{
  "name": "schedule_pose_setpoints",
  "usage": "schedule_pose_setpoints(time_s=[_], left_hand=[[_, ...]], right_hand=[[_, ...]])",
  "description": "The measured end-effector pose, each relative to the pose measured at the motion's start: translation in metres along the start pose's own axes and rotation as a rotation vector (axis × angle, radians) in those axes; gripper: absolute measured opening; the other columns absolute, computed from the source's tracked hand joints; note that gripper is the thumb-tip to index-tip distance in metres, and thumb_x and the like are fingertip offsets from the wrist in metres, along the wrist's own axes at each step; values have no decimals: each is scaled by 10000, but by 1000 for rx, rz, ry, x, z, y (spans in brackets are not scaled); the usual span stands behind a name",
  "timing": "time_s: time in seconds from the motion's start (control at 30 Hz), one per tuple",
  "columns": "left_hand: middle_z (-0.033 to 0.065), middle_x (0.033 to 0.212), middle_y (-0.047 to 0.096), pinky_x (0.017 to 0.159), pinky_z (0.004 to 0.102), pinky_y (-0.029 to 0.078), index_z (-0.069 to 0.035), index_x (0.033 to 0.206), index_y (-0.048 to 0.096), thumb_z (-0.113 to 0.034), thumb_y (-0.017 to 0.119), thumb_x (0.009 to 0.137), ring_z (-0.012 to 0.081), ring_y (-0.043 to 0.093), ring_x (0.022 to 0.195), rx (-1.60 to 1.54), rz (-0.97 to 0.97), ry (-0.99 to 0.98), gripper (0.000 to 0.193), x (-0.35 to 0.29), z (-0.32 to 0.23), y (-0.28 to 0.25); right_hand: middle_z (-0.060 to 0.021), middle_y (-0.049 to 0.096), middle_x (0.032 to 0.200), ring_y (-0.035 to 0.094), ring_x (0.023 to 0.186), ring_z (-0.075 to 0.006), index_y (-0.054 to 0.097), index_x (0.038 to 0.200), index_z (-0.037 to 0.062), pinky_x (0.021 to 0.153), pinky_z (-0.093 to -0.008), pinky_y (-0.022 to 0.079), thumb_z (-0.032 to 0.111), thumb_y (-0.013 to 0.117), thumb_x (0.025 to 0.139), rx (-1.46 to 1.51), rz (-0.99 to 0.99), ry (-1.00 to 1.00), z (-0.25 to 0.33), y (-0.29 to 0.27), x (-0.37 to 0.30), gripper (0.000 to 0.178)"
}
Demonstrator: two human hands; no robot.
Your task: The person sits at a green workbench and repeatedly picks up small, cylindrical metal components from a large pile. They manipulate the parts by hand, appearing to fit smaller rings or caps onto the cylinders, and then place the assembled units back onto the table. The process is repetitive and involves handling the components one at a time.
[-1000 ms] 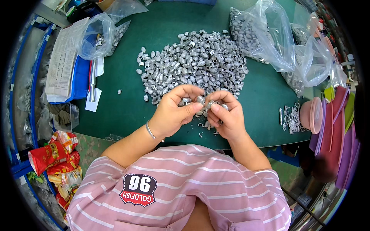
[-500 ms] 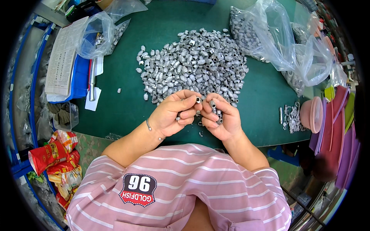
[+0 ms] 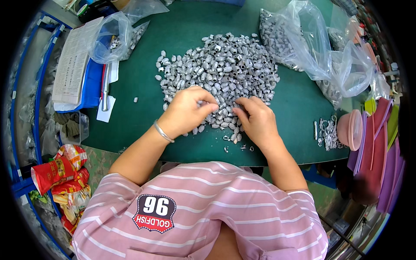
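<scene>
A heap of small grey metal barrel-shaped pieces point(image 3: 225, 65), hollow and patterned, lies in the middle of the green table. At its near left edge is my left hand point(image 3: 187, 112), fingers curled and thumb pressed toward the index finger; whatever it holds is hidden. My right hand point(image 3: 259, 120) reaches into the near right edge of the heap. Its thumb and index finger stand apart, with nothing visible between them, and the other fingers are mostly hidden. Loose grey pieces lie on the table between the two hands.
Clear plastic bags point(image 3: 310, 39) with similar pieces stand at the far right. A pink round container point(image 3: 350, 129) and a pile of small metal clips point(image 3: 329, 134) sit at right. At left are a blue tray point(image 3: 92, 84), printed papers point(image 3: 71, 60) and another bag point(image 3: 113, 37).
Both hands have moved from close together in front of the heap, where they held several grey pieces, forward and apart onto its near edge. The pieces seen in the right hand no longer show there.
</scene>
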State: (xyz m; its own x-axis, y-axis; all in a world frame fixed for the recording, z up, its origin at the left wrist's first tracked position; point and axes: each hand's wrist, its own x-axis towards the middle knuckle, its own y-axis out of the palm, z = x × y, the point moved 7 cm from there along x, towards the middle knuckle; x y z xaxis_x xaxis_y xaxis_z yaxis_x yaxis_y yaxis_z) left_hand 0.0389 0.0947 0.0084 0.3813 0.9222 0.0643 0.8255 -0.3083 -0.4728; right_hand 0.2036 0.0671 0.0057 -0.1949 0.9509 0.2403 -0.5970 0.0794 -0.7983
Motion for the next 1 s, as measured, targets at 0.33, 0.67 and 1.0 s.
schedule_pose_setpoints(time_s=[0.33, 0.67, 1.0], left_hand=[[109, 767, 528, 610, 358, 479, -29, 809, 592, -19, 683, 688, 288, 577, 698, 482, -3, 202, 152, -12, -11, 24], [62, 811, 571, 607, 252, 447, -26, 802, 617, 56, 688, 668, 142, 548, 676, -157, -111, 166, 172, -19, -12, 6], [46, 860, 599, 460, 191, 355, -23, 974, 586, -48, 651, 806, 65, 464, 578, -1208, 94, -427, 182, -32, 18, 35]], right_hand=[[-113, 573, 797, 599, 711, -316, 574, 817, 43, 606, -402, 492, 123, 675, 720, -101, 126, 17, 10, 0, 4, 161], [-132, 574, 804, 594, 723, -334, 555, 780, 32, 617, -411, 488, 93, 634, 751, -119, 201, 15, 8, 0, 1, 104], [-59, 591, 840, 554, 720, -150, 603, 922, 11, 655, -270, 449, 69, 646, 793, 818, 143, 90, 10, -2, 0, 147]])
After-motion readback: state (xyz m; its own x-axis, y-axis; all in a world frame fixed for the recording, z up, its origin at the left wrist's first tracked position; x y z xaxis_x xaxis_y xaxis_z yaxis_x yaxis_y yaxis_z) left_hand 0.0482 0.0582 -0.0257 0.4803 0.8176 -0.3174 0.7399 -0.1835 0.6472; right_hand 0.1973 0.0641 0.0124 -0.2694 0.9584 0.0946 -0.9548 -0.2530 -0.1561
